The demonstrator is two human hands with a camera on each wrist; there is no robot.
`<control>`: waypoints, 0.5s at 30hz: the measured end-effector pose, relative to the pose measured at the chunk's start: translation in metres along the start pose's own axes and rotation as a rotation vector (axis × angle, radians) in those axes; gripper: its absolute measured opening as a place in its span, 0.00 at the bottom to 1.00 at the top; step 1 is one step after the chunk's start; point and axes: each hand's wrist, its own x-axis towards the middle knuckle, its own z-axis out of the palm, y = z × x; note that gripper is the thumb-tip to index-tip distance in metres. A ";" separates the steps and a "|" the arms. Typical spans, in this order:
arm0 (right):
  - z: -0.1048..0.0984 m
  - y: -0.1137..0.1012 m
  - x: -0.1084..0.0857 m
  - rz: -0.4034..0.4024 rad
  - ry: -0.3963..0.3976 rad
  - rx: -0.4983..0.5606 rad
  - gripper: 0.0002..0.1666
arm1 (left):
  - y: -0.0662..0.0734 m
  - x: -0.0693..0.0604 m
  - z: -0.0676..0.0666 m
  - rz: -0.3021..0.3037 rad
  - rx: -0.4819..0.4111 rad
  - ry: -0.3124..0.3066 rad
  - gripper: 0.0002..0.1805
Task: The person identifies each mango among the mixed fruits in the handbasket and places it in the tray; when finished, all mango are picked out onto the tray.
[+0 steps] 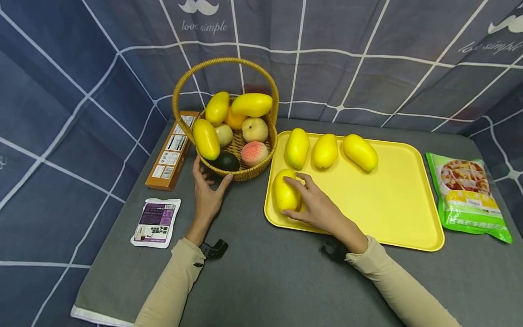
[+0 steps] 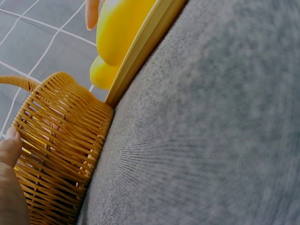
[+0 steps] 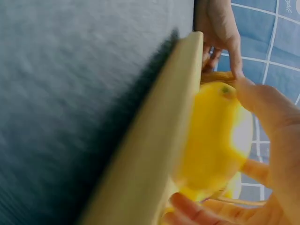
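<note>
Over grey cloth (image 1: 261, 277), right hand (image 1: 323, 206) grips a mango (image 1: 283, 193); spread left hand (image 1: 209, 193) touches basket (image 1: 252, 172)

L sleeve (image 1: 163, 290) & R sleeve (image 1: 408, 286) match: khaki, plain, long, approx. wrist length, w/ soft creases. L cuff (image 1: 189, 252) has a small blk mark (image 1: 198, 265) nr the edge, R cuff (image 1: 363, 255) has a visible hem, & past them L grip (image 1: 209, 193) and R grip (image 1: 314, 202) are bare. Blk bands at both wrists: L band (image 1: 216, 249) has a chunky, squarish end jutting inward, R band (image 1: 334, 251) is equally dk but blurry, so details unclear.
</note>
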 end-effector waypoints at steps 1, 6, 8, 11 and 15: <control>-0.002 -0.002 0.000 -0.003 -0.002 -0.028 0.49 | 0.000 0.000 0.000 -0.001 0.000 -0.001 0.50; -0.019 -0.014 0.011 -0.058 0.017 -0.105 0.48 | -0.004 0.001 0.000 0.002 -0.001 0.016 0.50; -0.026 -0.020 0.021 -0.085 0.027 -0.099 0.47 | -0.013 0.003 0.001 0.009 -0.002 0.025 0.51; -0.033 -0.029 0.040 -0.122 0.034 -0.075 0.45 | -0.028 0.005 0.002 0.017 0.001 0.031 0.53; -0.038 -0.046 0.070 -0.182 0.033 -0.050 0.43 | -0.042 0.006 0.005 0.009 0.008 0.024 0.55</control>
